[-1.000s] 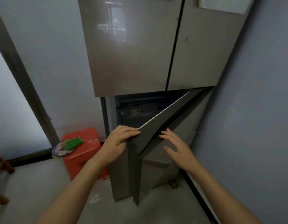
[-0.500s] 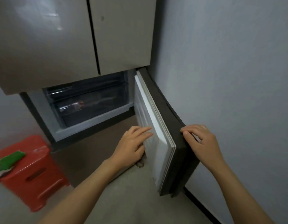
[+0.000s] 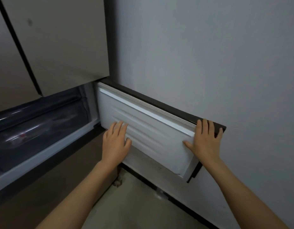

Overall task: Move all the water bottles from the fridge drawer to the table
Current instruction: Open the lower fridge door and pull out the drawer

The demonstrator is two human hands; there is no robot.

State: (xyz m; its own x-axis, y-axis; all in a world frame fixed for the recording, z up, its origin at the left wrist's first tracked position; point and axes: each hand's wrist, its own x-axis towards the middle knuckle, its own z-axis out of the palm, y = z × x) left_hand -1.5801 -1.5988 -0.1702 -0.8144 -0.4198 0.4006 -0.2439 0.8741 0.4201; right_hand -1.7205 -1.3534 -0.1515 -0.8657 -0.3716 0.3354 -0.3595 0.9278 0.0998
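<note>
The lower fridge door [image 3: 159, 138] stands swung wide, its dark outer face against the smooth grey wall [image 3: 209, 55]. Its inner liner is white moulded plastic with shallow horizontal ribs and a pale rubber seal along the top. The left hand [image 3: 115, 142] lies flat on the ribs, fingers straight and close together. The right hand [image 3: 205, 139] rests over the door's free end, fingers slightly spread across the dark edge, thumb splayed on the liner. At left, the smoky translucent fridge drawer [image 3: 44, 123] sits closed in its bay; a water bottle [image 3: 22, 136] shows blurred inside, clear with a red patch.
</note>
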